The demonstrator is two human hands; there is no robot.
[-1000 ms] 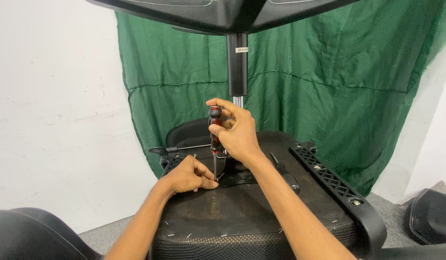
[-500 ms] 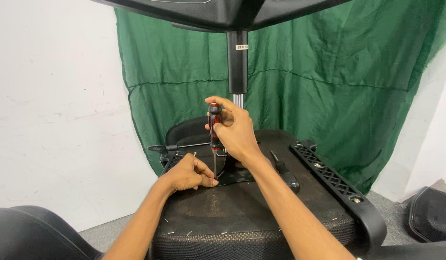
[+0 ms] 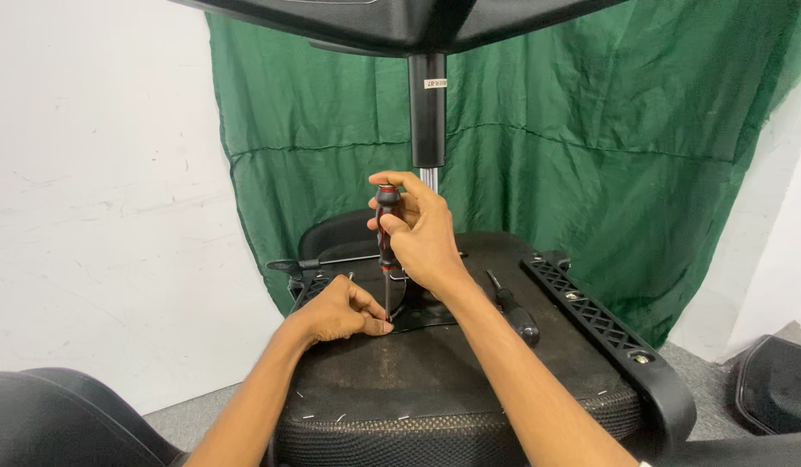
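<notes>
Here, an upturned chair seat lies under both hands, its gas column rising just behind the right hand. Right hand clamped around a red-black screwdriver, held upright, tip down by the left fingertips. Left hand pinched together at the tip, resting on the seat. A second screwdriver lies right of the right forearm.

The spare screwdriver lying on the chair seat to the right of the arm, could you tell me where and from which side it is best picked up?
Grip the spare screwdriver by its thick black handle, the nearer end, coming down from above on its right. It lies flat on the upturned seat, and the right forearm blocks its left side.
</notes>
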